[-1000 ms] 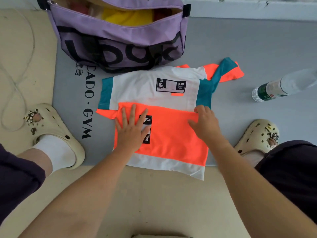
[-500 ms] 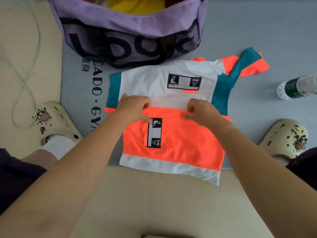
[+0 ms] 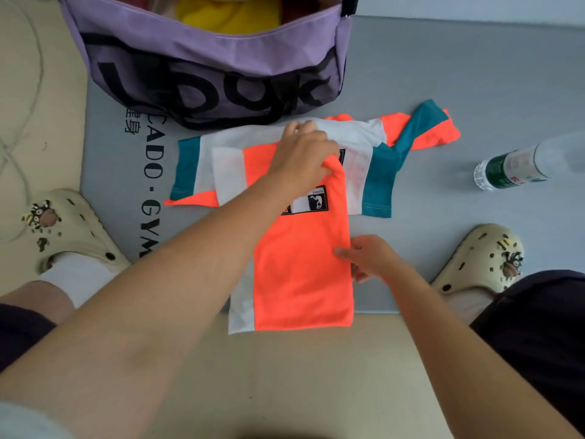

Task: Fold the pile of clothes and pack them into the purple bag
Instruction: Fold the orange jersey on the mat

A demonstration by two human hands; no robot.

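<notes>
Mid-fold on orange shorts [image 3: 304,274]: left hand [image 3: 304,160] pinching top edge, right hand [image 3: 370,259] pinching side edge. Next probably another fold, then purple bag [image 3: 209,61] at 12 o'clock.

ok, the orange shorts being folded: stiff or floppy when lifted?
Likely floppy: the orange shorts crease where the left hand grips them. Probably light, being thin. Smooth sporty fabric may slide on the grey mat, so the right hand steadying the edge helps.

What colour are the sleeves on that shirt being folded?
Teal. The sleeves of the shirt show best in the head view, beside white and neon-orange panels.
</notes>
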